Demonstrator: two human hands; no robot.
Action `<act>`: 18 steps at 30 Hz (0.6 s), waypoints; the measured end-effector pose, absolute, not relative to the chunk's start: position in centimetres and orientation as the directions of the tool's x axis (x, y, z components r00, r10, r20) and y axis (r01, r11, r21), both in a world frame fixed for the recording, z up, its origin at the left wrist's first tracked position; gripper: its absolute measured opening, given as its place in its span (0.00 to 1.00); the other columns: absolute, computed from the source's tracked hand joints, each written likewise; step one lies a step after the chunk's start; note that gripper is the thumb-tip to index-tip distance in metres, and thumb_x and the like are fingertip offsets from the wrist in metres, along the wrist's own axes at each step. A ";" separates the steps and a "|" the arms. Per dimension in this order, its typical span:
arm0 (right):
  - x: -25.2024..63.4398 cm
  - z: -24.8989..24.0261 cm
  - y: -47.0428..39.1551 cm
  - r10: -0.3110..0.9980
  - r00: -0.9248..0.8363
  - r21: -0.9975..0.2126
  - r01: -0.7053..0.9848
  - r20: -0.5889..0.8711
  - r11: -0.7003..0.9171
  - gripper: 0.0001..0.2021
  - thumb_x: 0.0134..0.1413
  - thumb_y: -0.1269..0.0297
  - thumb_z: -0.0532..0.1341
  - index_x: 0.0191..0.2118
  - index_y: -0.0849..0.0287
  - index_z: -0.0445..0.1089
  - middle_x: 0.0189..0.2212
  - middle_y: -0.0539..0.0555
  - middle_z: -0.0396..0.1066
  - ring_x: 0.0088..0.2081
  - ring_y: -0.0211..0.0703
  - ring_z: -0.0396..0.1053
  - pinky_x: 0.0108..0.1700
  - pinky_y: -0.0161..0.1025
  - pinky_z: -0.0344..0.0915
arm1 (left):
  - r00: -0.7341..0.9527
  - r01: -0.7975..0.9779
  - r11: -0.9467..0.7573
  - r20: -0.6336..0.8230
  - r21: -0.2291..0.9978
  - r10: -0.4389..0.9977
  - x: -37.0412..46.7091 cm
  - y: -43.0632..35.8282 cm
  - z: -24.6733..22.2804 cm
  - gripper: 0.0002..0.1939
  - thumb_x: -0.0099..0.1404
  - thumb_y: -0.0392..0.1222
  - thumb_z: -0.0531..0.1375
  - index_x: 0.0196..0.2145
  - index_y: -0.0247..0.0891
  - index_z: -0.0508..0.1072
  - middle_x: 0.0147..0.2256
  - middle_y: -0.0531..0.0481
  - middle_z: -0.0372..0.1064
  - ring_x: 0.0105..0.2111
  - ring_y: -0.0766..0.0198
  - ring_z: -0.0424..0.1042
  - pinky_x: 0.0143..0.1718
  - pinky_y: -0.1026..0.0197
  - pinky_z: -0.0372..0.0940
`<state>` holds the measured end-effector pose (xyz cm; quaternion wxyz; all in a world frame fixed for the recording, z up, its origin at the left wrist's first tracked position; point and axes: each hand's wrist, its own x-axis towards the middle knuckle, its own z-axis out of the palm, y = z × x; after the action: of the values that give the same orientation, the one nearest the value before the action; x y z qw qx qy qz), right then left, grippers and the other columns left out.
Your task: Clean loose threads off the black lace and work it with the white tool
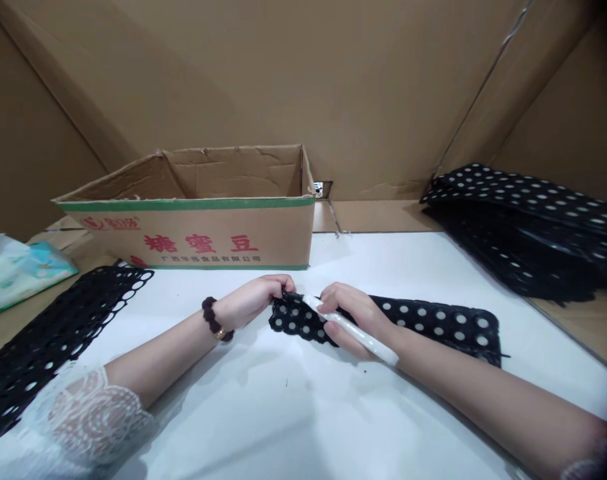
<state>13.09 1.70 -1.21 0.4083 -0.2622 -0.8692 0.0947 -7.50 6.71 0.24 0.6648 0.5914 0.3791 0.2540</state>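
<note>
Black strip (433, 321) at both hands (258, 300) (356, 312)

Dotted strip (440, 321) partly behind right hand (359, 313), floral packet (26, 275) cut off at left

Black strip (430, 319) with whitish dots; white tool (366, 339); brown box (223, 233) with green edging, red lettering

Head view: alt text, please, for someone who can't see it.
Left hand pinches one end of a dotted black strip on a white table; right hand holds a white tool over it. Behind is an open box; black mesh lies left, a dotted pile right.
</note>
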 end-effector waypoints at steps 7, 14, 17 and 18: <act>13.6 -1.9 1.8 0.515 -0.476 -0.425 0.290 0.713 0.857 0.06 0.48 0.66 0.54 0.34 0.57 0.58 0.26 0.54 0.63 0.31 0.42 0.65 0.32 0.41 0.64 | 0.532 0.134 0.147 -0.197 0.980 0.823 -7.4 6.7 0.1 0.07 0.48 0.32 0.48 0.27 0.35 0.63 0.30 0.50 0.63 0.33 0.64 0.61 0.36 0.61 0.55; 13.5 -1.8 1.8 0.640 -0.471 -0.486 0.417 0.607 0.768 0.05 0.49 0.73 0.52 0.34 0.58 0.59 0.31 0.54 0.64 0.33 0.41 0.64 0.35 0.40 0.64 | 0.551 0.230 -0.129 -0.020 0.965 0.835 -7.0 5.9 -0.2 0.09 0.55 0.38 0.55 0.36 0.38 0.64 0.33 0.54 0.61 0.34 0.66 0.59 0.36 0.65 0.54; 13.6 -1.7 1.8 0.672 -0.455 -0.534 0.409 0.584 0.740 0.06 0.49 0.74 0.52 0.35 0.58 0.59 0.31 0.54 0.63 0.32 0.39 0.63 0.36 0.39 0.63 | 0.580 0.303 -0.284 0.061 0.910 0.812 -7.0 5.9 -0.2 0.09 0.59 0.42 0.53 0.38 0.38 0.64 0.34 0.52 0.62 0.35 0.65 0.60 0.37 0.64 0.55; 13.6 -1.6 1.8 0.674 -0.458 -0.537 0.408 0.579 0.738 0.07 0.48 0.74 0.52 0.35 0.58 0.59 0.31 0.54 0.63 0.33 0.39 0.63 0.36 0.39 0.63 | 0.571 0.315 -0.300 0.072 0.900 0.817 -7.0 6.0 -0.2 0.09 0.59 0.42 0.53 0.38 0.38 0.63 0.34 0.52 0.63 0.35 0.65 0.61 0.37 0.64 0.55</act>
<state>13.57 1.84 -1.63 0.4082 -0.3228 -0.8382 0.1631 -6.96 5.96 -0.23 0.4589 0.7584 0.3734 0.2736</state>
